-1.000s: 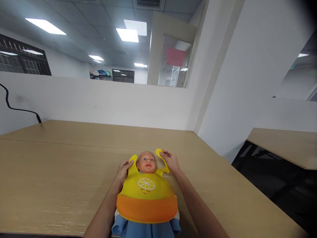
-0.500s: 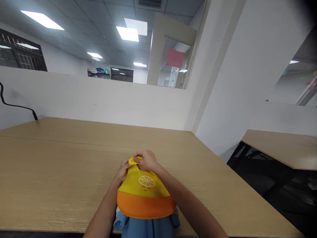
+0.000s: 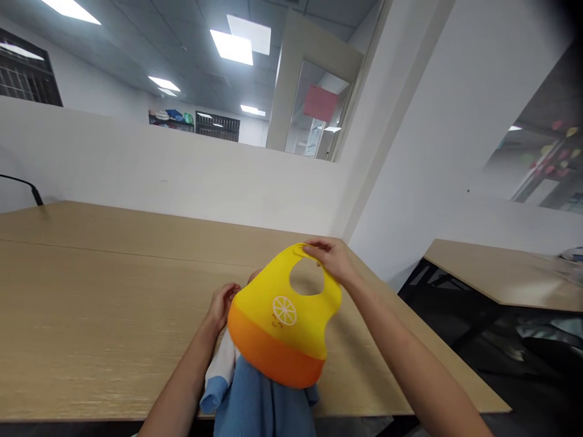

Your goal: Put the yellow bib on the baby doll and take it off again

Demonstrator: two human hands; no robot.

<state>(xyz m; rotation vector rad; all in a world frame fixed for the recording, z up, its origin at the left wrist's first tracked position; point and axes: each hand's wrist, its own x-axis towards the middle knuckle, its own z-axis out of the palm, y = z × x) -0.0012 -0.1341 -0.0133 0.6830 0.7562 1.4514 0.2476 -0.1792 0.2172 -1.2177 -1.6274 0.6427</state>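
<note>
I find no readable words, brands or numbers | bib [image 3: 282,315]: only a white lemon-slice drawing with a small smiling face, no lettering | pink sheet [image 3: 321,102] on the far glass: blank from my view, nothing legible

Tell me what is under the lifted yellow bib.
Under the bib, held up by the right hand, lies a doll in blue clothes. Its head is mostly covered; the left hand rests beside it.

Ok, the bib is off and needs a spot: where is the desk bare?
The desk is bare left of the left hand, out to the partition. Right of the right hand holding the bib, a narrower strip. The doll crowds the near edge.
</note>
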